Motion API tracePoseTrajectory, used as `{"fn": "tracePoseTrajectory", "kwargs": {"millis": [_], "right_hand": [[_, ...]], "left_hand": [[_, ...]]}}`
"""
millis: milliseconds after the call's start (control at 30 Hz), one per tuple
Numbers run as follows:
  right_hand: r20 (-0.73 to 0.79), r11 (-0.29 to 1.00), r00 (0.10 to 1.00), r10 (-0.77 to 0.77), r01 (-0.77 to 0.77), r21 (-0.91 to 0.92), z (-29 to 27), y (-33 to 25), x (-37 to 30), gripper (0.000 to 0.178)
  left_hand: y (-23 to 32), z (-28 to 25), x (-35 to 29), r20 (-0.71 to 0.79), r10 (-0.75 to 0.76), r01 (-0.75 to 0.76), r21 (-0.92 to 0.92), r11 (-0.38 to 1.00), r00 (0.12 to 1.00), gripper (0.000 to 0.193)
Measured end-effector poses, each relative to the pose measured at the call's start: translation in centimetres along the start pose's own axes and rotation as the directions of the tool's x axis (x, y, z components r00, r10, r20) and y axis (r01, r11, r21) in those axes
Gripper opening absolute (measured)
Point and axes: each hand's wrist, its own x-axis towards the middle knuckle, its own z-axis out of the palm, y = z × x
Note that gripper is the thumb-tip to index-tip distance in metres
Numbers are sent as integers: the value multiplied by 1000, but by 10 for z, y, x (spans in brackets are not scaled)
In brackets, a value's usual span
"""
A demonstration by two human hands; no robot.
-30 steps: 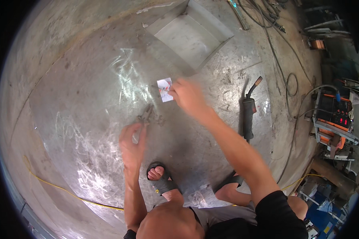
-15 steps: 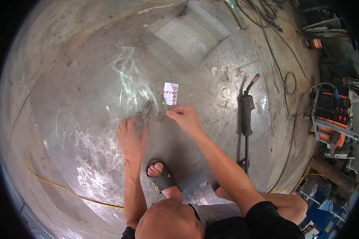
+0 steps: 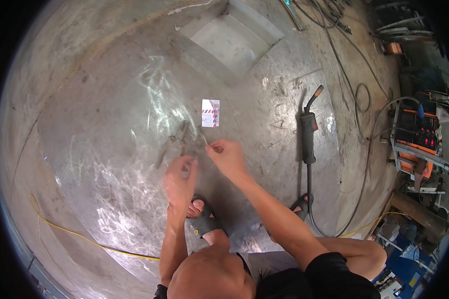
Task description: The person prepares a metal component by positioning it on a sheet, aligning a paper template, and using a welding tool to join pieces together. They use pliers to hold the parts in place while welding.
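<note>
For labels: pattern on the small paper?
Small paper: white, with slanted red and blue stripes; head view.

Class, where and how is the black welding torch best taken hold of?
Probably around its thick, straight handle, from above, with the right hand, the nearer one. The torch lies flat with nothing covering that handle; its bent neck leads toward the picture's top, and the cable runs from the handle's lower end.

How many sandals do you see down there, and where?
2. The left sandal is on the left foot, below the left hand; the right sandal is by the torch cable, partly hidden by the right forearm.
</note>
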Motion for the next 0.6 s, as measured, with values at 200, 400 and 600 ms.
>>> {"fn": "tracePoseTrajectory", "kwargs": {"millis": [200, 400, 600], "right_hand": [[-73, 985, 991, -110, 98, -142, 4, 5, -1, 26], [-4, 990, 999, 43, -42, 134, 5, 8, -4, 20], [52, 997, 998, 32, -36, 72, 1, 4, -3, 21]], "left_hand": [[-4, 13, -5, 78, -34, 38, -51, 998, 996, 14], [-8, 27, -15, 152, -118, 139, -136, 981, 981, 15], [-9, 25, -15, 249, -151, 192, -148, 970, 957, 20]]}}
